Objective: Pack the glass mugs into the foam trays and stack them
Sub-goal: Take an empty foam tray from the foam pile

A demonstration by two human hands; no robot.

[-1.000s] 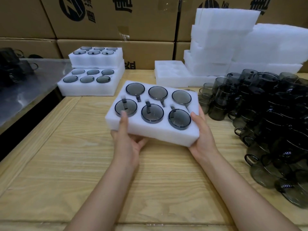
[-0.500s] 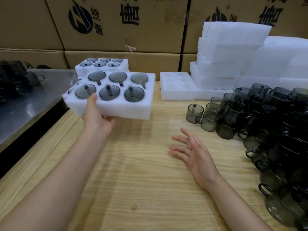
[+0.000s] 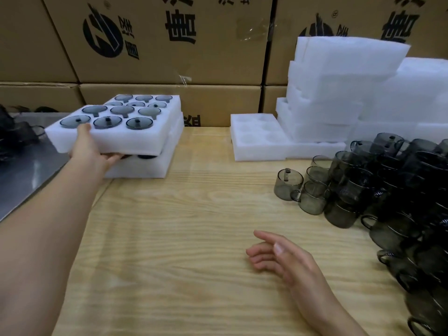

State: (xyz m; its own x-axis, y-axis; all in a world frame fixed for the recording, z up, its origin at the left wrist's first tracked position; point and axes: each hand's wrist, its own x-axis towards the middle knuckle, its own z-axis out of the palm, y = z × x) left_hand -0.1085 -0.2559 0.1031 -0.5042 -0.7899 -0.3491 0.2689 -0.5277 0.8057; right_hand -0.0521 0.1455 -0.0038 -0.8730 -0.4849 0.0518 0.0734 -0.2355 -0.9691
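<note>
My left hand (image 3: 90, 151) grips the near edge of a white foam tray (image 3: 135, 139) filled with several dark glass mugs, thumb on top and fingers underneath. The tray hangs tilted just above a lower filled tray (image 3: 145, 169) at the table's far left, beside another filled tray (image 3: 173, 103) stacked behind it. My right hand (image 3: 283, 255) hovers over the wooden table (image 3: 194, 238) with relaxed fingers, holding nothing. An empty foam tray (image 3: 257, 137) lies at the back centre. A pile of loose smoky glass mugs (image 3: 378, 190) fills the right side.
Stacks of white foam trays (image 3: 344, 93) rise at the back right. Cardboard boxes (image 3: 169, 44) form a wall behind the table. A metal surface (image 3: 21, 170) with dark items lies to the left of the table edge.
My left hand carried the filled tray left and back, over the lower tray. My right hand let go of it and dropped toward the table.
</note>
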